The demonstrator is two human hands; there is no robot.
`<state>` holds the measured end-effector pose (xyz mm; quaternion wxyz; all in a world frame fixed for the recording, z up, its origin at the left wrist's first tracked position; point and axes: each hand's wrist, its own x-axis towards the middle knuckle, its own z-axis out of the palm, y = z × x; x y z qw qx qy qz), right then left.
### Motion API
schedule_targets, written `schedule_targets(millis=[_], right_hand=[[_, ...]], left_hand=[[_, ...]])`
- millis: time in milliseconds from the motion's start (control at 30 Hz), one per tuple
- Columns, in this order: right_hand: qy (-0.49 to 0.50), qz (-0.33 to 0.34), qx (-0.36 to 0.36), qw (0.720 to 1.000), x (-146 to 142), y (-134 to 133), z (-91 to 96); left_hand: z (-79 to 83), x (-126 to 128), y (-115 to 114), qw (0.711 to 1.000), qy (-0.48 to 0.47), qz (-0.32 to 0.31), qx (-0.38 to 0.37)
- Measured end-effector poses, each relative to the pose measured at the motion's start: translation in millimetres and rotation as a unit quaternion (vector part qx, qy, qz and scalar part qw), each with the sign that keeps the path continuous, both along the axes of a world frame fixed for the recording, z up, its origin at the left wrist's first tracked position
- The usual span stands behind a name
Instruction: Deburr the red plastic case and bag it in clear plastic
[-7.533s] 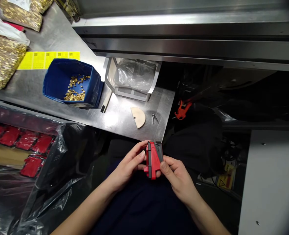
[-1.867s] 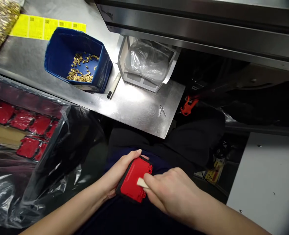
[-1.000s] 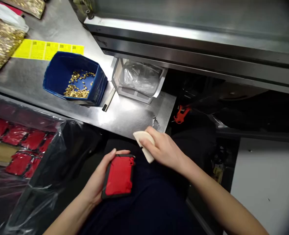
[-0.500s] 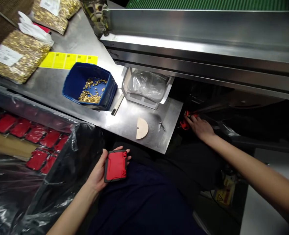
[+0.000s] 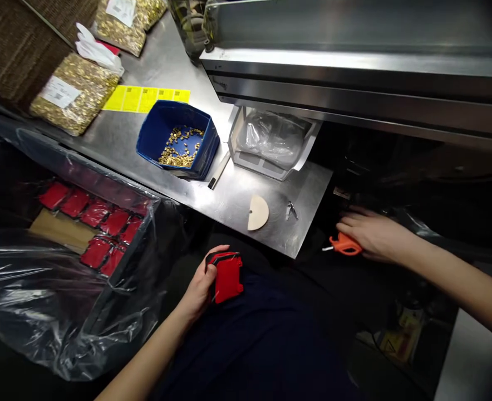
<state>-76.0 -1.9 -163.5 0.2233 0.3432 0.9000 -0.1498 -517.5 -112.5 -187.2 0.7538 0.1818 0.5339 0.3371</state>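
My left hand (image 5: 200, 287) is closed around a small red and black rectangular case (image 5: 228, 278), now tilted so that its black edge shows at the top. My right hand (image 5: 375, 234), off the right end of the steel table, grips an orange tool (image 5: 346, 244) with a thin pale tip pointing left. Its exact kind does not show. Between the hands, on the table corner, lie a pale half-round disc (image 5: 258, 213) and a small metal piece (image 5: 291, 211).
A blue bin (image 5: 178, 139) holds small brass parts. Beside it are a pen-like tool (image 5: 219, 171) and a grey tray (image 5: 266, 165) with clear plastic bags. Bagged brass parts (image 5: 74, 92) lie at the back left. A plastic-lined box (image 5: 146, 223) holds several red cases.
My right hand has picked up the orange tool and drawn it towards me. My left hand has turned and tilted the red case. The view has shifted left.
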Motion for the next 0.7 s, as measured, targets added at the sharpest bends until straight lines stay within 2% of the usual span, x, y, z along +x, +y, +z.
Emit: schedule_targets(millis=[100, 167, 267, 333, 467, 567, 633, 700], right_hand=[[0.003, -0.045, -0.122, 0.991, -64, -22, 36.8], [-0.015, -0.076, -0.180, 0.981, -114, -35, 51.7], [-0.068, -0.096, -0.210, 0.971, -171, -49, 58.2], [-0.067, -0.098, -0.211, 0.970, -191, -55, 56.1], [-0.065, -0.098, -0.205, 0.972, -200, -60, 51.9], [-0.077, -0.089, -0.214, 0.970, -189, -52, 59.0], [-0.087, -0.092, -0.228, 0.965, -175, -42, 69.6], [-0.084, -0.109, -0.237, 0.962, -159, -29, 82.0]], left_hand=[[-0.4, 4, -3, 0.998, 0.023, -0.034, 0.040], [-2.3, 6, -4, 0.996, 0.048, -0.042, 0.062], [-6.5, 7, -7, 0.991, 0.082, -0.056, 0.094], [-9.1, 5, -8, 0.986, 0.098, -0.067, 0.112], [-5.8, -2, -8, 0.987, 0.076, -0.091, 0.108], [10.1, -7, 0, 0.983, 0.037, -0.157, 0.082], [25.4, -9, 10, 0.966, 0.070, -0.220, 0.118], [39.8, -7, 21, 0.933, 0.122, -0.278, 0.192]])
